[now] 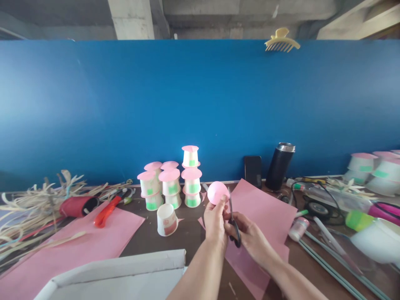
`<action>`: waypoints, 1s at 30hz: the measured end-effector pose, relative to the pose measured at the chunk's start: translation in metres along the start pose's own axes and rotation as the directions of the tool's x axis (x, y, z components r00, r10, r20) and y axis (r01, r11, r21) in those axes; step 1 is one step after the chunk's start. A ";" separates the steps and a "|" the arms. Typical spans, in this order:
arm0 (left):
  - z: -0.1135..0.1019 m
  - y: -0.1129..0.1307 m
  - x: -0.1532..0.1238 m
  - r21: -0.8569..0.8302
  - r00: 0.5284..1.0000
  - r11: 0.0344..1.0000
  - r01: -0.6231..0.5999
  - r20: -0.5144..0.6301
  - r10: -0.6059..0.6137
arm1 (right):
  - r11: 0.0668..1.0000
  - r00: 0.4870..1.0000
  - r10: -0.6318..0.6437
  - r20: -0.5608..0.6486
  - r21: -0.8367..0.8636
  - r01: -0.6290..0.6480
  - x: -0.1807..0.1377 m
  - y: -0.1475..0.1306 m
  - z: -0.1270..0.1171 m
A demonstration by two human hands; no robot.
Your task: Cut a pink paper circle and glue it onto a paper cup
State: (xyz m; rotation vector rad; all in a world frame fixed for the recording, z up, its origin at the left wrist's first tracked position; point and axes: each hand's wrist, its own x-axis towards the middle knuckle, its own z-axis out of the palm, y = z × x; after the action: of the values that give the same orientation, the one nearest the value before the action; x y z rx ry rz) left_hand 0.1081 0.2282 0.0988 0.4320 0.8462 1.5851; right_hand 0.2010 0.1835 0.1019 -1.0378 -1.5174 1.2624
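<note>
Blue wall [125,104] stands behind your brown table [187,231]. Your left hand [215,221] pinches the pink paper circle [218,192] by its lower edge, leaving its rim free. Your right hand [251,235] grips the scissors [233,216], blades upright beside that rim.

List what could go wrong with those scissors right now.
1. The scissors in the right hand stand close beside the left hand pinching the pink circle; a slip could nick a finger.
2. The circle is gripped only at its lower edge, so it may flex and the cut wander.
3. The stacked cups just behind might get knocked.
</note>
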 end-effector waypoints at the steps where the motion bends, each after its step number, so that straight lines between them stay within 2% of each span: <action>1: 0.000 0.000 0.000 -0.003 1.000 1.000 -0.002 -0.003 0.002 | 1.000 1.000 -0.001 0.000 0.005 0.001 0.000 0.000 0.000; 11: 0.001 0.000 -0.001 -0.019 1.000 1.000 0.012 -0.002 -0.012 | 1.000 1.000 0.022 0.002 0.001 -0.022 0.000 0.001 0.000; 21: 0.003 0.002 -0.003 0.008 1.000 1.000 0.023 -0.018 -0.023 | 1.000 1.000 -0.009 0.003 -0.022 0.009 0.002 0.009 -0.003; 27: 0.001 0.000 0.000 0.031 1.000 0.999 0.009 -0.019 -0.009 | 0.998 0.999 0.044 -0.008 -0.036 -0.044 0.001 0.009 0.000; 30: -0.002 0.000 0.004 0.050 1.000 0.999 -0.008 -0.015 0.009 | 0.993 0.994 0.088 -0.065 -0.070 -0.092 0.002 0.005 -0.003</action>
State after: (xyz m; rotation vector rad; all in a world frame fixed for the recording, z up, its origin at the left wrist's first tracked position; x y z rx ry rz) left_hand 0.1059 0.2310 0.0969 0.4600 0.8986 1.5796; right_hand 0.2039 0.1871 0.0971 -1.1941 -1.4934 1.2330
